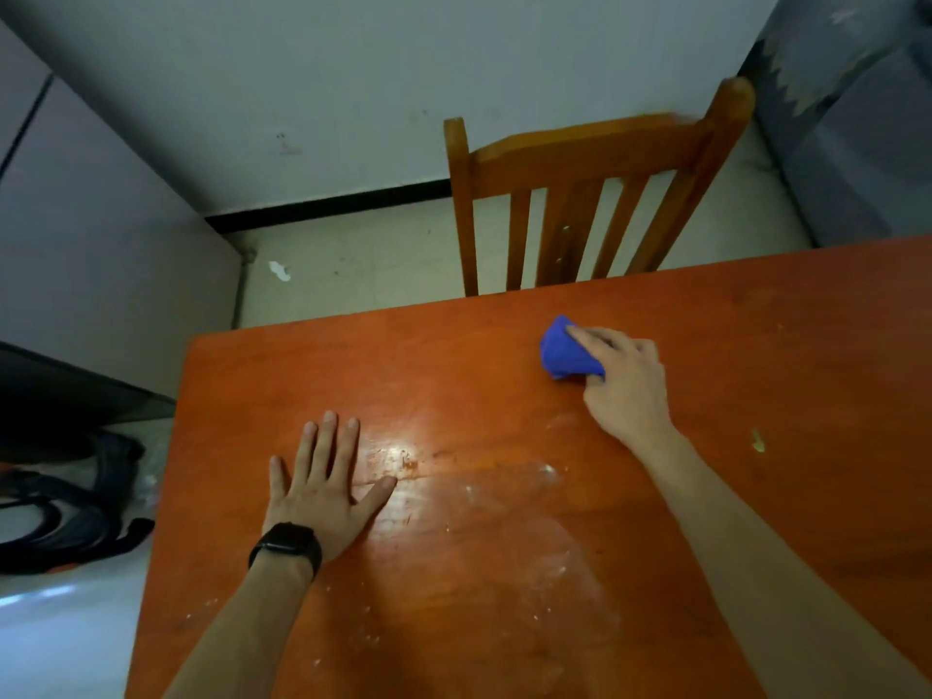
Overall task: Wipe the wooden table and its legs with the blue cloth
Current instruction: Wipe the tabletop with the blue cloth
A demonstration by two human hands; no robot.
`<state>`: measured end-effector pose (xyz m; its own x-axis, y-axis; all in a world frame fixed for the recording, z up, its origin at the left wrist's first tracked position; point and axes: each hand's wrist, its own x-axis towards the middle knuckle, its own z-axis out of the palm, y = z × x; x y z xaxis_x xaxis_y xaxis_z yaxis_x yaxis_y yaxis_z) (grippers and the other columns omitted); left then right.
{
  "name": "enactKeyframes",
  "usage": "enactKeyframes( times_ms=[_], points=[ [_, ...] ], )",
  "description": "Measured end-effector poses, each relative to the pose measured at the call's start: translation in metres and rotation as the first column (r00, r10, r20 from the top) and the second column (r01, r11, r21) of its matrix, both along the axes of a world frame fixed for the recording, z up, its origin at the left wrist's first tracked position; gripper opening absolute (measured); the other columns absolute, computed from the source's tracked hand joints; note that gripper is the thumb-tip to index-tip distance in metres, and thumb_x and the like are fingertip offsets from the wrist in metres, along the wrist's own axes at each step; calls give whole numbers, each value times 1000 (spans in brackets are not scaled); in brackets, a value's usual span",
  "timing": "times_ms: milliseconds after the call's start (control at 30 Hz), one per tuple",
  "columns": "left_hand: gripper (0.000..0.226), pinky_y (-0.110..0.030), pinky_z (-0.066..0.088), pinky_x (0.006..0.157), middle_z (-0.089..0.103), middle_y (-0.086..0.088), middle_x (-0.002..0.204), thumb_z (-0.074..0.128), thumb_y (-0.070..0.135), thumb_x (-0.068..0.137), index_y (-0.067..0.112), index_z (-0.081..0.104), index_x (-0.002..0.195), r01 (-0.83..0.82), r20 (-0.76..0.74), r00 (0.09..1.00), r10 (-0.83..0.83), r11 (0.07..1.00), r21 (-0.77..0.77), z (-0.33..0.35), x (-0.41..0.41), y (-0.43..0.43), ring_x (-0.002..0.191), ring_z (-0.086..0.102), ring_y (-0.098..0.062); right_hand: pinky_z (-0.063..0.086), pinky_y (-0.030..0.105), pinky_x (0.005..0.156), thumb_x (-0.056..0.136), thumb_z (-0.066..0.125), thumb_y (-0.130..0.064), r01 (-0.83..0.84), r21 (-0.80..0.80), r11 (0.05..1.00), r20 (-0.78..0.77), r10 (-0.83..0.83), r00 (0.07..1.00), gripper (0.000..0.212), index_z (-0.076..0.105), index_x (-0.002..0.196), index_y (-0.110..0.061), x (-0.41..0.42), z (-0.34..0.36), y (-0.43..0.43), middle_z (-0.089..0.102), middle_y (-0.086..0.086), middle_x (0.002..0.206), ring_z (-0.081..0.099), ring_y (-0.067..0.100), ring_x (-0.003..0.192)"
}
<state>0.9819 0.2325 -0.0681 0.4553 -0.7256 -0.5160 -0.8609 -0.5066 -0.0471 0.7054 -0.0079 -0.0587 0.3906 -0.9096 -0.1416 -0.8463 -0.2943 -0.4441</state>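
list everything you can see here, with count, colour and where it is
orange-brown wooden table: one, orange-brown, fills the foreground, white smears near its middle
bunched blue cloth: one, blue, on the table toward its far edge
slatted wooden chair: one, orange-brown, behind the table's far edge
black strapped item: one, black, on the floor left of the table
small white scrap: one, white, on the floor beyond the table
black wristband: one, black, on the left wrist
left hand: one, flat on the table
right hand: one, grips the cloth

Pretty bare room tbh: scuffed pale wall [302,68] with a black baseboard [328,206], grubby off-white floor [363,264], slat-back wooden chair [585,158], peeling grey panel [847,118] far right, black bag straps [65,522] dumped on the left.
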Motion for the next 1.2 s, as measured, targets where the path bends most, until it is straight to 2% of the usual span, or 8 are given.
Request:
enactKeyframes(
  times_ms=[133, 333, 533, 633, 767, 967, 1067, 1200],
  points=[
    [88, -56, -10, 120, -44, 9, 151, 5, 86, 82, 38, -35, 145, -14, -8, 1000, 14, 1000, -2, -1, 0, 2, 143, -35, -18, 43, 43, 95, 80, 55, -8, 19, -32, 999, 25, -18, 1000, 68, 47, 141, -36, -3, -22, 65, 49, -5, 142, 41, 27, 117],
    [89, -57, -6, 120, -44, 12, 150, -1, 89, 78, 40, -35, 144, -40, 3, 999, 40, 999, -8, -1, -1, 0, 145, -32, -16, 40, 32, 104, 81, 53, -6, -424, 300, 855, 408, 286, 867, 55, 63, 129, -31, -2, -8, 105, 64, -7, 127, 56, 14, 118],
    [87, -58, -6, 120, -42, 13, 151, 0, 90, 77, 44, -36, 140, -29, 9, 1000, 29, 998, -56, -8, 3, 4, 146, -30, -15, 38, 44, 97, 85, 59, -9, 113, -50, 992, -21, -114, 993, 71, 38, 148, -33, -12, -18, 39, 47, 0, 142, 40, 32, 122],
    [87, -58, -6, 119, -41, 12, 151, 1, 90, 77, 44, -35, 141, -38, -9, 999, 37, 998, -56, -10, 2, 6, 146, -30, -15, 43, 45, 89, 71, 53, -8, -10, -95, 995, 60, 16, 998, 74, 50, 141, -29, -10, -29, 114, 55, 1, 133, 46, 33, 112],
    [89, -58, -6, 119, -39, 10, 154, 4, 89, 78, 42, -30, 145, -48, -32, 998, 46, 997, -62, -7, 1, 6, 147, -29, -16, 39, 36, 105, 76, 49, -5, -353, 179, 918, 288, 294, 911, 70, 52, 138, -37, -8, -22, 151, 57, -8, 132, 49, 21, 119],
    [88, -58, -6, 119, -37, 10, 154, 6, 89, 79, 42, -29, 145, -39, -25, 999, 37, 995, -90, -10, 3, 7, 147, -28, -16, 43, 45, 92, 79, 61, -1, 263, -116, 958, 53, -258, 965, 68, 50, 142, -24, -50, -14, 74, 54, 6, 134, 47, 35, 112],
    [88, -59, -5, 119, -37, 11, 154, 8, 88, 80, 42, -28, 145, -42, -29, 999, 39, 995, -92, -10, 2, 7, 148, -26, -16, 47, 49, 84, 69, 67, 1, 193, -190, 963, -26, -201, 979, 77, 53, 140, -23, -43, -27, 131, 55, 8, 131, 49, 37, 108],
    [88, -59, -3, 120, -36, 10, 156, 8, 87, 80, 41, -27, 147, -44, -30, 999, 41, 994, -96, -7, -1, 7, 149, -24, -18, 43, 40, 101, 80, 56, -1, -141, 187, 972, 128, 118, 985, 70, 50, 140, -35, -35, -16, 182, 50, -7, 134, 43, 21, 118]
  ],
)
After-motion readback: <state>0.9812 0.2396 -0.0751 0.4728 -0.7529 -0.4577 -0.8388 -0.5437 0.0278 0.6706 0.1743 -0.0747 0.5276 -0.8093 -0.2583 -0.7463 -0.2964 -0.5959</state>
